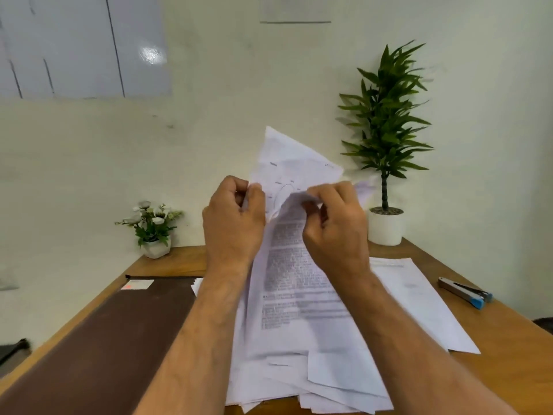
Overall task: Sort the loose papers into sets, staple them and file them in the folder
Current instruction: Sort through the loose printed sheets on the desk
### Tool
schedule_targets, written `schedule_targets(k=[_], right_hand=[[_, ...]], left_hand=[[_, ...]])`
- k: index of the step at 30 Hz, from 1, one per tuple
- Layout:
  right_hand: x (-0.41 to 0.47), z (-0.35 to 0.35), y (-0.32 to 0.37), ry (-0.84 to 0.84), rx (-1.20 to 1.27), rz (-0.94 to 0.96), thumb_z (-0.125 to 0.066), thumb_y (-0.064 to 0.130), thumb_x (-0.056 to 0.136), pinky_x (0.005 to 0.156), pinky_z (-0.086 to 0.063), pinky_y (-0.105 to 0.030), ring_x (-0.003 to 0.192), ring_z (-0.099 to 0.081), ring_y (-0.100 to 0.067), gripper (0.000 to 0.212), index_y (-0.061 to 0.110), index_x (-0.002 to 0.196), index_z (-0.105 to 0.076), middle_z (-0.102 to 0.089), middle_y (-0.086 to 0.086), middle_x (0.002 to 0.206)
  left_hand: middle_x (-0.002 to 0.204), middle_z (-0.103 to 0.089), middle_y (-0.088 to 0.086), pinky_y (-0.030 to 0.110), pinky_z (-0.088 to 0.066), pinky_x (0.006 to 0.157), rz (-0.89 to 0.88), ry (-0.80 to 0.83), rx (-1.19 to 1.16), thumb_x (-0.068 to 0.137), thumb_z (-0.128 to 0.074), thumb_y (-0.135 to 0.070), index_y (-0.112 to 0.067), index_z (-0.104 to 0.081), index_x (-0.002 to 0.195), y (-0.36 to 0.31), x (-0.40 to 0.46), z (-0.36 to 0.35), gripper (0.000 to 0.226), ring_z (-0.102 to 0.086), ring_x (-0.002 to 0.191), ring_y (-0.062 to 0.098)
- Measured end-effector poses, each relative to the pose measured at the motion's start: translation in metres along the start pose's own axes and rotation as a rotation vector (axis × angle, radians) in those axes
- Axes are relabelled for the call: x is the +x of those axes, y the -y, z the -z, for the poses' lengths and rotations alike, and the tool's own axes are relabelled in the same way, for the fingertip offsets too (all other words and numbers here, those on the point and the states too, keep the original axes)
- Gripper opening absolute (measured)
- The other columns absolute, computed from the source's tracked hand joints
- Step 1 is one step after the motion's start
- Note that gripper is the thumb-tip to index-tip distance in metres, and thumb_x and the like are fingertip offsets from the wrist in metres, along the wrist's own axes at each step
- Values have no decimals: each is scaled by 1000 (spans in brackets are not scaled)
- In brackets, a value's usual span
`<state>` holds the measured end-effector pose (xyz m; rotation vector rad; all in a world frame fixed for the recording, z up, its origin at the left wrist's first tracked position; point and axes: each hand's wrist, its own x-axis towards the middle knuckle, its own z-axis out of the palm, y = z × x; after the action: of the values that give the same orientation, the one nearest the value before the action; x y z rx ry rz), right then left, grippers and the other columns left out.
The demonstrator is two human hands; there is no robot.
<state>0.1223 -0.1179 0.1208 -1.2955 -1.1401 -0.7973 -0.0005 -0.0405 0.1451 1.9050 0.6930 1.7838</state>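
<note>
Papers lifted over the desk — both hands pinching the top edges

The held sheets [294,265] are raised steeply, long axis running away from the loose pile [305,378] toward the wall, far corner pointing up. The left hand [233,220] is curled, pinching one sheet's edge; the right hand [335,226] is curled, pinching a printed page. Left of the pile lies the brown folder [98,348] — right of it, a separate sheet [419,301], then the stapler [465,292] near the table [508,363] edge.
</note>
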Motion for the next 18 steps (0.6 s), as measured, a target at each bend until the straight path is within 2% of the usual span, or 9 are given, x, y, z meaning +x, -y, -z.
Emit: schedule_targets(k=[2,5,7,9,11,13,15,18], right_hand=[[26,7,18,-31,13,34,-59,6,88,66,-41,-7,77,-45,-2,13,12,97,-66,-54,-1,97],[58,20,41,-66,-19,84,-60,8,86,62,-39,-6,79,-40,1,15,13,99,-65,-49,3,97],[72,28,55,-75,-39,104,-61,9,84,60,-37,-7,79,-40,0,17,13,100,-64,-48,4,97],[79,35,65,-46,-51,102,-60,11,84,61,-35,-9,77,-41,-3,17,14,100,-64,-48,4,96],[79,38,68,58,-112,84,-60,12,85,62,-32,-11,74,-40,-7,17,17,101,-63,-47,5,94],[68,34,60,208,-165,22,-59,14,88,62,-29,-11,72,-42,-6,11,22,97,-58,-45,7,89],[42,25,42,330,-180,-73,-58,14,88,60,-31,-16,72,-43,-4,14,24,83,-50,-44,7,84],[-14,5,0,532,-251,-280,-59,13,82,57,-33,-26,72,-51,-19,22,23,70,-44,-47,3,77]], left_hand=[[64,-55,-8,18,-37,51,36,79,-139,100,-53,-25,-18,-55,86,-20,9,16,16,-46,52,3],[72,-60,1,26,-44,54,85,195,-347,103,-49,-25,-18,-57,101,-49,18,40,11,-52,60,10],[74,-62,-2,25,-47,57,110,206,-479,102,-47,-15,-18,-59,100,-62,22,49,12,-56,67,10],[75,-66,-3,30,-50,62,187,195,-608,96,-46,-6,-17,-60,96,-62,26,50,18,-60,73,15],[84,-67,5,40,-50,70,293,192,-673,88,-49,-7,-16,-63,95,-45,27,42,18,-59,81,24],[89,-68,13,48,-50,74,446,226,-694,82,-52,-10,-12,-64,103,-20,18,29,24,-61,82,29],[85,-72,9,44,-51,72,594,265,-651,90,-56,-10,-12,-63,113,11,-4,13,24,-66,76,26],[94,-76,8,34,-56,68,778,419,-467,94,-66,-17,-17,-60,119,53,-48,-8,26,-71,82,23]])
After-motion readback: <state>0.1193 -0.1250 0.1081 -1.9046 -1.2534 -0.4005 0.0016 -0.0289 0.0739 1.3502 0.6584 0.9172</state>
